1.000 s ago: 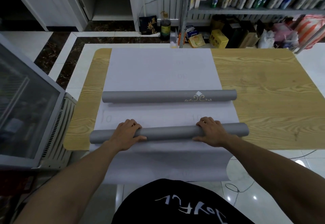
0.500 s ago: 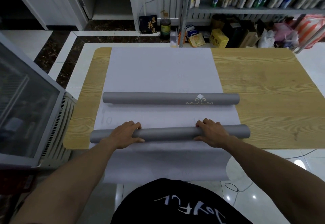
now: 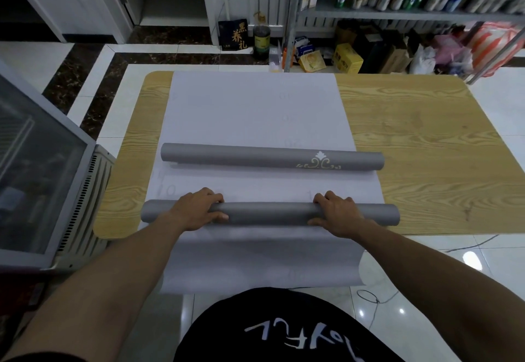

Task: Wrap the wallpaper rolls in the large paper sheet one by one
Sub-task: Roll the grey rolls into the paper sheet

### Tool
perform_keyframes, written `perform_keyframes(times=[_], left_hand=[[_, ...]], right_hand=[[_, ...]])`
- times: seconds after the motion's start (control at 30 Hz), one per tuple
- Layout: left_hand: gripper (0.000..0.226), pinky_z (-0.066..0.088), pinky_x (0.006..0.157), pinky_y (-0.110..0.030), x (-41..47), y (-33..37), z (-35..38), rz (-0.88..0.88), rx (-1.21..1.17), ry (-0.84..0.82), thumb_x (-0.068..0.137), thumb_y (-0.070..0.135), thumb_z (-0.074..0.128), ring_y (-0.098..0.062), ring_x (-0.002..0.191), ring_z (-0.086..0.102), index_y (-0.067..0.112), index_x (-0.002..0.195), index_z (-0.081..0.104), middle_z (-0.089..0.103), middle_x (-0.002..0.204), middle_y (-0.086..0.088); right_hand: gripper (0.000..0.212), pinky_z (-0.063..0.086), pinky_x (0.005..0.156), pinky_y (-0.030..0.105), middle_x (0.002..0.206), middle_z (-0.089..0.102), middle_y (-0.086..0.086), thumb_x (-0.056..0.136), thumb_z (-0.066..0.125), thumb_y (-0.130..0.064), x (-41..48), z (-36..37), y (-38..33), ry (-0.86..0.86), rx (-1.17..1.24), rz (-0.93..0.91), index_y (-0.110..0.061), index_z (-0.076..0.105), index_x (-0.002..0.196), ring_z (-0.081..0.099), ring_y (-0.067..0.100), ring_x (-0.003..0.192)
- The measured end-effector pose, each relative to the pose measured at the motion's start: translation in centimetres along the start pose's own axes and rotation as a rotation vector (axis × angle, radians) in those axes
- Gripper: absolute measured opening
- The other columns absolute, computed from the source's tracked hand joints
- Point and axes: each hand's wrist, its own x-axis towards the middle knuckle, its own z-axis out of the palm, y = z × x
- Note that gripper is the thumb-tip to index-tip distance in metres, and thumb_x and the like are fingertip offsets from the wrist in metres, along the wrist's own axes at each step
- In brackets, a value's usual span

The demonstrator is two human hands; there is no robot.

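Head view: the left hand (image 3: 199,209) and right hand (image 3: 336,214) both grip the near roll (image 3: 270,214), fingers curled over its far side, thumbs on the near side. The roll lies crosswise on the paper sheet (image 3: 255,111), close to the near edge of the bench (image 3: 420,148), and both its ends stick out past the sheet's sides. The near end of the sheet hangs off the bench toward the person. The far roll (image 3: 241,155) lies parallel further up the sheet, well apart and untouched, with an ornament near its right end.

Step in hand is probably starting the first wrap. To do it well, the hanging flap likely needs to come up over the roll and tuck in snug first. Then both hands should roll away at an even pace, or the paper skews. The roll should stay square to the sheet's sides. The far roll sits in the rolling path, so the person should pause there and take it in neatly.
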Motion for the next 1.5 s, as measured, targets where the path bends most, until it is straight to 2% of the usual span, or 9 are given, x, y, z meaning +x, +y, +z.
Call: perform_keyframes(times=[0.23, 0.37, 0.47, 0.67, 0.93, 1.07, 1.23, 1.4, 1.5], left_hand=[[0.059, 0.045, 0.088, -0.034, -0.4, 0.8, -0.5, -0.024, 0.026, 0.03, 0.086, 0.064, 0.049, -0.023, 0.096, 0.055, 0.025, 0.129, 0.053, 0.045, 0.121, -0.002], [0.075, 0.03, 0.108, -0.042, -0.6, 0.8, 0.1, 0.011, 0.085, 0.041, 0.082, 0.07, 0.05, -0.025, 0.11, 0.052, 0.025, 0.141, 0.035, 0.047, 0.129, -0.005], [0.065, 0.022, 0.113, -0.045, -0.7, 0.6, 0.1, 0.053, 0.156, 0.06, 0.084, 0.067, 0.051, -0.023, 0.109, 0.054, 0.025, 0.131, 0.036, 0.052, 0.127, -0.004], [0.051, 0.027, 0.106, -0.038, -0.2, 0.1, -0.3, 0.101, 0.215, 0.084, 0.09, 0.064, 0.039, -0.019, 0.1, 0.057, 0.026, 0.122, 0.049, 0.06, 0.115, 0.001], [0.082, 0.034, 0.102, -0.038, -0.3, 0.0, 0.5, 0.074, 0.11, 0.122, 0.083, 0.068, 0.05, -0.022, 0.107, 0.051, 0.021, 0.146, 0.028, 0.048, 0.126, -0.004], [0.055, 0.037, 0.092, -0.036, -0.3, 0.2, 0.2, 0.067, 0.086, 0.13, 0.087, 0.06, 0.051, -0.022, 0.099, 0.053, 0.021, 0.125, 0.041, 0.058, 0.116, -0.004], [0.035, 0.034, 0.09, -0.032, -0.1, 0.2, 0.0, 0.082, 0.095, 0.131, 0.094, 0.046, 0.05, -0.019, 0.104, 0.048, 0.023, 0.12, 0.051, 0.055, 0.119, -0.002], [0.065, 0.036, 0.098, -0.035, -0.6, 0.2, 0.0, 0.054, -0.012, 0.144, 0.086, 0.057, 0.056, -0.024, 0.118, 0.048, 0.018, 0.136, 0.042, 0.051, 0.133, -0.004], [0.068, 0.037, 0.085, -0.033, -0.9, 0.4, 0.0, 0.062, -0.043, 0.131, 0.075, 0.064, 0.066, -0.024, 0.108, 0.054, 0.022, 0.124, 0.044, 0.059, 0.123, -0.002]], right_hand=[[0.059, 0.039, 0.094, 0.043, 0.124, 0.051, 0.006, 0.089, 0.045, -0.063, 0.1, 0.3, 0.2, 0.004, 0.003, 0.006, -0.02, 0.043, 0.128, 0.048, 0.025, 0.112], [0.058, 0.038, 0.095, 0.045, 0.126, 0.054, 0.006, 0.089, 0.045, -0.062, 0.1, 0.0, 0.4, 0.018, 0.074, 0.002, -0.02, 0.038, 0.13, 0.048, 0.025, 0.113], [0.053, 0.038, 0.094, 0.045, 0.121, 0.057, 0.007, 0.091, 0.044, -0.06, -0.1, 0.1, 0.5, 0.021, 0.096, -0.013, -0.022, 0.036, 0.127, 0.052, 0.026, 0.109], [0.081, 0.034, 0.103, 0.044, 0.131, 0.041, 0.004, 0.075, 0.054, -0.075, 0.1, 0.5, 0.5, 0.038, 0.016, -0.013, -0.022, 0.042, 0.135, 0.038, 0.024, 0.122], [0.068, 0.035, 0.096, 0.043, 0.123, 0.056, 0.004, 0.084, 0.05, -0.068, 0.8, -0.3, 0.6, 0.035, 0.058, -0.016, -0.02, 0.038, 0.13, 0.051, 0.025, 0.113], [0.058, 0.035, 0.095, 0.043, 0.122, 0.056, 0.005, 0.088, 0.044, -0.064, 0.8, -0.4, 0.7, -0.04, 0.067, -0.015, -0.02, 0.042, 0.125, 0.05, 0.026, 0.112], [0.077, 0.034, 0.102, 0.044, 0.133, 0.041, 0.007, 0.081, 0.05, -0.071, 0.8, 0.2, 0.6, -0.014, -0.031, -0.036, -0.018, 0.043, 0.136, 0.036, 0.026, 0.126], [0.071, 0.036, 0.101, 0.042, 0.133, 0.05, 0.01, 0.082, 0.054, -0.066, 0.7, -0.1, 0.4, 0.051, 0.082, -0.014, -0.018, 0.04, 0.132, 0.047, 0.029, 0.122], [0.059, 0.036, 0.098, 0.041, 0.127, 0.057, 0.007, 0.085, 0.049, -0.065, 0.8, -0.6, 0.5, 0.013, 0.074, -0.022, -0.02, 0.042, 0.123, 0.051, 0.027, 0.119]])
